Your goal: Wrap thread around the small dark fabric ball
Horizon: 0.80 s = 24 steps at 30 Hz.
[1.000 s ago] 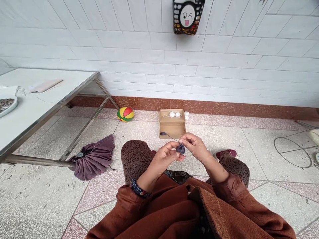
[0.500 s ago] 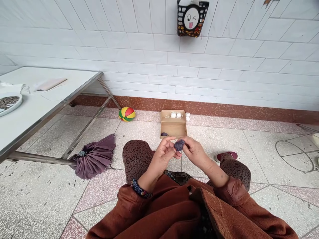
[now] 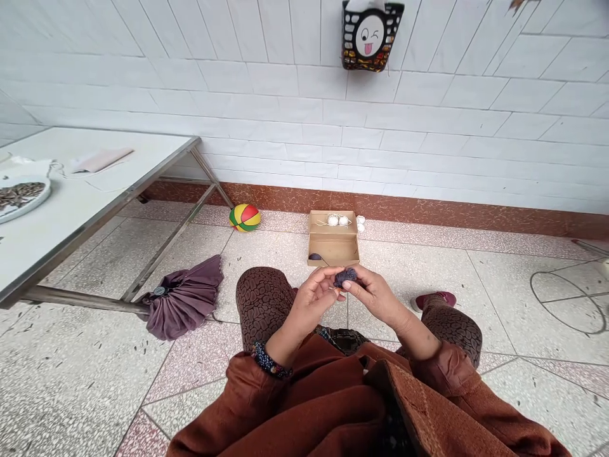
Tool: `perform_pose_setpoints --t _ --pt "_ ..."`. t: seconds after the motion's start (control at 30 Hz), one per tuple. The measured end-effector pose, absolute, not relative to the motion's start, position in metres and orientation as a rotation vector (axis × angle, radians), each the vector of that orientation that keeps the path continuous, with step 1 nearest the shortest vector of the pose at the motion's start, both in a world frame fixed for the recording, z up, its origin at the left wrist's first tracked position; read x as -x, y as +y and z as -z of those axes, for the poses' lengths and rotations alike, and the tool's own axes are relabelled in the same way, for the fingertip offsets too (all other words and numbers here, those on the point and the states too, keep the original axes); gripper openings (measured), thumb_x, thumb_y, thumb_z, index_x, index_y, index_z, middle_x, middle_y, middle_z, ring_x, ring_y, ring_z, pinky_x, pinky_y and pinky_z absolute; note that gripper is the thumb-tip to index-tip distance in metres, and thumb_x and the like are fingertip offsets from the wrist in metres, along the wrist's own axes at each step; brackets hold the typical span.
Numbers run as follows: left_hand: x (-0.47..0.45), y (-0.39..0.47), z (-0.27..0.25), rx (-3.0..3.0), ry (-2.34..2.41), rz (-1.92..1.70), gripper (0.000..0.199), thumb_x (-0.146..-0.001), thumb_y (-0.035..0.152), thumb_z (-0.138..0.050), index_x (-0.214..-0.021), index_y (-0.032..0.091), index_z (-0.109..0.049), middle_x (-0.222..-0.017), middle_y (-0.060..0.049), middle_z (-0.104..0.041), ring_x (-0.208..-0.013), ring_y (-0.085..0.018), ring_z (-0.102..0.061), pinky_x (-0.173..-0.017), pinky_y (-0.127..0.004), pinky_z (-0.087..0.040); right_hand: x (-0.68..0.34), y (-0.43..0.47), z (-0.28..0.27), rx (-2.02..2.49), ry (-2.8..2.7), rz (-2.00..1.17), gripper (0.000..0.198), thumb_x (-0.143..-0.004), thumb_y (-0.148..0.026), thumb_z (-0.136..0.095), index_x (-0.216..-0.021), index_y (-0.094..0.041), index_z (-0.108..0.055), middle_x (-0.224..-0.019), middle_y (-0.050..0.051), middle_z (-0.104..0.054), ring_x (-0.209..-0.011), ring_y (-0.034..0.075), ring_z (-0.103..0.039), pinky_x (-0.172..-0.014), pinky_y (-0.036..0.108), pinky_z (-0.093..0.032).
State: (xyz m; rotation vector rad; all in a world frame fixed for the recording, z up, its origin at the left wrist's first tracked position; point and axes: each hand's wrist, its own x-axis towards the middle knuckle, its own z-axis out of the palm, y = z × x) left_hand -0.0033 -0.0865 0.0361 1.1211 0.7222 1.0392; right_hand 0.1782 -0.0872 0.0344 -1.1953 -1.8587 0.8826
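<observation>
Clamped on a small dark yarn bundle, the right hand has its thumb across the near side and its fingers behind. The left hand closes on the bundle's other end, index finger above and thumb below. The bundle is held up between the two hands, above the floor and over the gap between the person's knees.

Just beyond the hands, an open cardboard box stands on the floor. A dark yarn ball lies in the left corner of its near part, with a dark strand running from it toward the hands. Two white balls sit in the far part, among loose white thread; more white balls lie on the floor just beside the box, on its right.

To the left are a colourful ball and a folded purple umbrella.
</observation>
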Motion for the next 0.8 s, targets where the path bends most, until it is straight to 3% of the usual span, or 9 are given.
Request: perform_pose_setpoints --t 0.2,0.43,0.63,0.8 --pt "0.004 -0.083 -0.028 -1.005 0.722 -1.032 0.030 -0.078 0.030 -0.080 -0.103 0.019 -0.067 -0.098 -0.004 -0.069 -0.085 -0.014 -0.064 -0.077 -0.029 -0.056 -0.182 -0.085 -0.030 1.121 -1.860 -0.838 0.031 -0.099 -0.049 -0.055 -0.100 -0.021 -0.068 -0.088 0.005 -0.069 -0.085 0.020 -0.064 -0.077 0.032 -0.049" --pt "0.000 -0.084 -0.030 -0.913 0.735 -1.085 0.032 -0.074 0.026 -0.082 -0.097 0.020 -0.061 -0.094 0.000 -0.067 -0.081 -0.012 -0.063 -0.077 -0.027 -0.052 -0.177 -0.085 -0.022 1.179 -1.831 -0.827 0.028 -0.099 -0.047 -0.056 -0.107 -0.021 -0.065 -0.074 0.000 -0.064 -0.064 0.015 -0.059 -0.062 0.026 -0.047" --pt "0.002 -0.079 -0.032 -0.629 0.685 -1.127 0.032 -0.071 0.025 -0.083 -0.093 0.019 -0.061 -0.093 0.001 -0.064 -0.080 -0.011 -0.063 -0.079 -0.028 -0.052 -0.178 -0.088 -0.023 1.127 -1.948 -0.686 0.025 -0.105 -0.035 -0.044 -0.106 -0.022 -0.065 -0.096 0.006 -0.072 -0.088 0.020 -0.068 -0.080 0.032 -0.053" --pt "0.001 -0.078 -0.030 -0.569 0.721 -1.181 0.030 -0.071 0.024 -0.081 -0.094 0.019 -0.063 -0.097 -0.001 -0.064 -0.081 -0.011 -0.059 -0.076 -0.026 -0.048 -0.177 -0.094 -0.019 1.152 -2.172 -0.522 0.025 -0.105 -0.027 -0.042 -0.110 -0.022 -0.066 -0.095 0.007 -0.070 -0.086 0.020 -0.067 -0.077 0.032 -0.054"
